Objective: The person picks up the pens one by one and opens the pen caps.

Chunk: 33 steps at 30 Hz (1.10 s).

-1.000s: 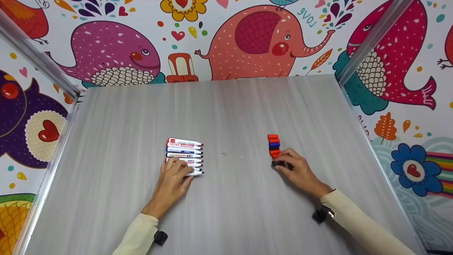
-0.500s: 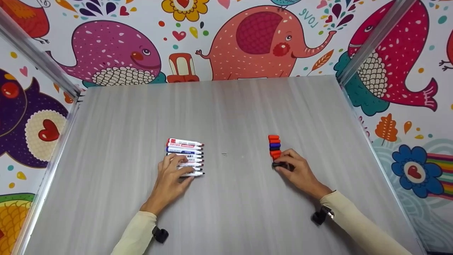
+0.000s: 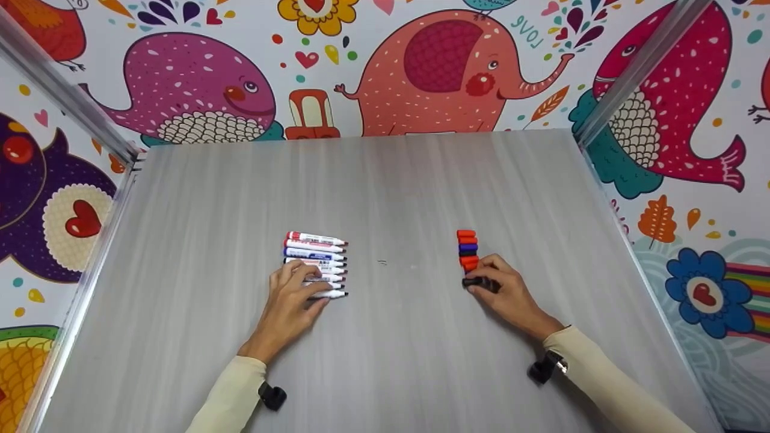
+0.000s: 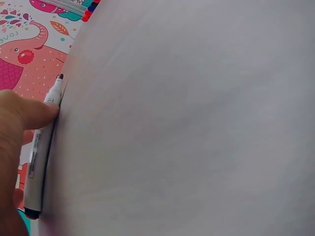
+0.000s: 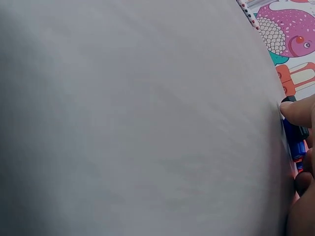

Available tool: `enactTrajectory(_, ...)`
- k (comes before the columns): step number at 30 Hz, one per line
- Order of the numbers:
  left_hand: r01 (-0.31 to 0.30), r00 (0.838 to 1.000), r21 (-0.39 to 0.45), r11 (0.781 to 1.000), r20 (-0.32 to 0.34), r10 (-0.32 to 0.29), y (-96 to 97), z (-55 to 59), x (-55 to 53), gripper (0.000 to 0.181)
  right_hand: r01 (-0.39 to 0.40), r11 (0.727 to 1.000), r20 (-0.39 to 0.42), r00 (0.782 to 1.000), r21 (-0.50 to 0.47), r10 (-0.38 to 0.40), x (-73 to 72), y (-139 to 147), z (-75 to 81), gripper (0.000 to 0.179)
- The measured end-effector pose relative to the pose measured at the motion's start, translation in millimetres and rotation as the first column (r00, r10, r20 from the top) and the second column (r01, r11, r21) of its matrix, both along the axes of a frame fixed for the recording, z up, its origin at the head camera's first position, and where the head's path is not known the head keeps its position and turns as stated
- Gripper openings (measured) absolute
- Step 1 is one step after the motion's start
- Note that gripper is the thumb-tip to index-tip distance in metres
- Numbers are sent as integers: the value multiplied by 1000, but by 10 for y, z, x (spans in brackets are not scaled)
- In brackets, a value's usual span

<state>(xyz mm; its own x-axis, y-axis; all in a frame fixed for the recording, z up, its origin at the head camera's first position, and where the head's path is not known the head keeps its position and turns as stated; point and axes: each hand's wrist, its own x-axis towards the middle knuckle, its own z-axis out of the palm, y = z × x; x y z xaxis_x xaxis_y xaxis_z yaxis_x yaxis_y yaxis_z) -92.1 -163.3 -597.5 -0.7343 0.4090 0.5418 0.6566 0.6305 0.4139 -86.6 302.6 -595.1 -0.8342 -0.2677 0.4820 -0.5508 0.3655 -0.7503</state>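
Observation:
Several uncapped white markers [image 3: 316, 246] lie side by side at the left in the head view, tips pointing right. Over the near end of this row is my left hand [image 3: 289, 304], its thumb and index finger pinching the nearest white marker [image 4: 39, 167], which has a black tip and a black end. Other fingers of that hand lie across the markers behind and hide parts of them. On the right, my right hand [image 3: 510, 291] pinches a black cap [image 3: 473, 281] at the near end of a column of red, blue and black marker caps [image 3: 467, 240]. A blue cap [image 5: 295, 149] shows beneath its fingers.
Both rows lie on a grey wood-grain table [image 3: 385, 198]. Small dark marks [image 3: 382, 262] are on the surface between them. Walls with cartoon animals [image 3: 433, 72] and metal posts [image 3: 637, 72] border the back and sides.
My left fingers have spread farther up the marker row, and the farthest markers have shifted slightly away. My right hand still pinches the black cap, which has barely moved.

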Motion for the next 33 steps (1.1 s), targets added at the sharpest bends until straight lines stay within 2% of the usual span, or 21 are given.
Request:
enactTrajectory(4, 10, 1000, 6, 1000, -9, -10, 12, 2, -5, 32, -7, 1000, 5, 1000, 12, 7, -29, 54, -72, 38)
enactTrajectory(9, 14, 1000, 0, 1000, -16, -14, 29, 0, -11, 32, -29, 1000, -12, 1000, 6, 29, -41, 68, -72, 37)
enactTrajectory(16, 27, 1000, 14, 1000, 0, -27, 51, 5, -14, 33, -28, 999, -38, 999, -18, 27, 54, -99, 263, 36)
enactTrajectory(27, -1, 1000, -12, 1000, 3, 1, 87, 47, -11, 42, -16, 999, -4, 1000, -35, 16, 27, -94, 321, 32)
enactTrajectory(33, -33, 998, -35, 999, 43, 34, 97, 107, -27, 45, 25, 1000, 26, 999, -6, -25, -36, -29, 222, 28)
